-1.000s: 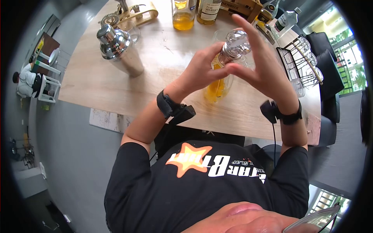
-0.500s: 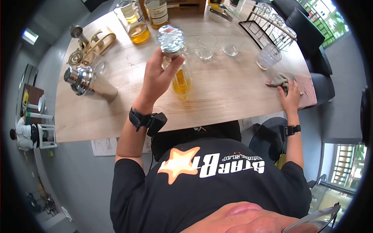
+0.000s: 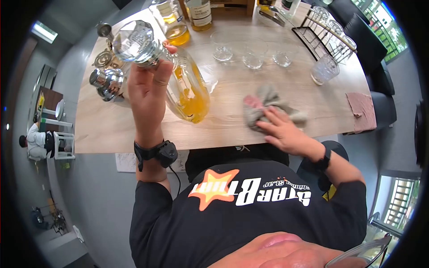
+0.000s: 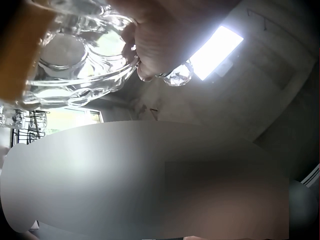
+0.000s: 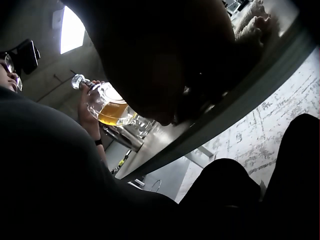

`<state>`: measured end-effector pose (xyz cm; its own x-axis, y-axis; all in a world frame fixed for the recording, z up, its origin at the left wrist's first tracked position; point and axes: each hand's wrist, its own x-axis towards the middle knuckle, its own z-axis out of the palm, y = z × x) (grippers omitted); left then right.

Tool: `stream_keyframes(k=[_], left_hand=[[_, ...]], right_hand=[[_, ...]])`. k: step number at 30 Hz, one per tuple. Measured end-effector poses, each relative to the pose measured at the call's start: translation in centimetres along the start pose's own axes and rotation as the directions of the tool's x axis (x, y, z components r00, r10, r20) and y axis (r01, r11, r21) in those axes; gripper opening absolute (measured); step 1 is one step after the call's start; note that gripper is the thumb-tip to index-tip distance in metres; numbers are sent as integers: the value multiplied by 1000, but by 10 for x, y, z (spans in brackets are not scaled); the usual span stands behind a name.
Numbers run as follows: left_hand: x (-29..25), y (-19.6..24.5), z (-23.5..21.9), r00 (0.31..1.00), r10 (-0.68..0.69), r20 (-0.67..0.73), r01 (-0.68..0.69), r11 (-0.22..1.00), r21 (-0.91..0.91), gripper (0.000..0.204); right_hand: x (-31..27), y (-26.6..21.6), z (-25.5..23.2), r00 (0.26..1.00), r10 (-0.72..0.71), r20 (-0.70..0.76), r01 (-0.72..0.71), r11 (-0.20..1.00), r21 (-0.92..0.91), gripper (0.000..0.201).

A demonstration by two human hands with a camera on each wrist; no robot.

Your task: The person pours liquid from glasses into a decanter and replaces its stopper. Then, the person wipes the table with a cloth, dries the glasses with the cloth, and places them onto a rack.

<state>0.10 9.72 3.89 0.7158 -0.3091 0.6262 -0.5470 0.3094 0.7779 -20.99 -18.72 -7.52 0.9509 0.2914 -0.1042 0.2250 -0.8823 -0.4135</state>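
A glass decanter [image 3: 191, 91] of amber liquid leans over in my left hand [image 3: 149, 96], its base toward the table's near edge in the head view. My left fingers and thumb wrap its neck, just below a faceted clear stopper [image 3: 136, 42]. The same decanter [image 5: 111, 111] shows tilted in the right wrist view, while its glass [image 4: 75, 75] fills the upper left of the left wrist view. On a crumpled grey cloth [image 3: 254, 119] with a pink patch, my right hand [image 3: 288, 134] rests palm down, fingers extended across it.
Clear glasses [image 3: 254, 60] stand beyond the cloth, and a textured tumbler [image 3: 325, 69] is beside a wire glass rack [image 3: 313, 40]. Whisky bottles [image 3: 199, 15] line the back. A metal shaker [image 3: 107, 82] stands at left. A folded pink cloth [image 3: 361, 111] hangs over the right edge.
Both hands were at the decanter's neck; then the right hand moved to the grey cloth at the right and brought it to the middle front. The left hand has raised and tilted the decanter.
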Motion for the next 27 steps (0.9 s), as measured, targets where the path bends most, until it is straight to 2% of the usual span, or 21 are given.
stream_keyframes(k=[3,6,8,10,11,16,20,23,27], left_hand=[[4,18,-13,998,49,-26,-47,997,61,28],[2,32,-22,995,24,-102,-11,992,124,26],[1,38,-24,991,23,-135,-5,991,131,24],[-2,37,-32,992,66,-104,-47,984,174,21],[-4,38,-33,991,37,-130,-17,989,148,21],[-5,30,-36,987,18,-158,1,993,120,21],[-4,23,-38,990,15,-139,13,979,202,19],[-4,19,-35,987,2,-163,27,984,174,25],[1,16,-35,985,21,-172,21,970,242,27]], right_hand=[[73,-20,8,987,-144,74,145,989,-7,55],[153,-37,12,983,-168,78,168,986,8,58],[208,-44,14,986,-151,64,149,988,43,61],[259,-57,4,988,-100,114,93,994,65,66],[282,-62,1,989,-77,127,66,994,88,69],[384,-77,5,998,-21,63,14,993,121,64],[412,-80,-3,1000,-15,-4,15,999,51,61],[420,-81,-7,999,1,44,-1,1000,-2,60],[393,-76,-8,996,-50,76,53,998,-33,61]])
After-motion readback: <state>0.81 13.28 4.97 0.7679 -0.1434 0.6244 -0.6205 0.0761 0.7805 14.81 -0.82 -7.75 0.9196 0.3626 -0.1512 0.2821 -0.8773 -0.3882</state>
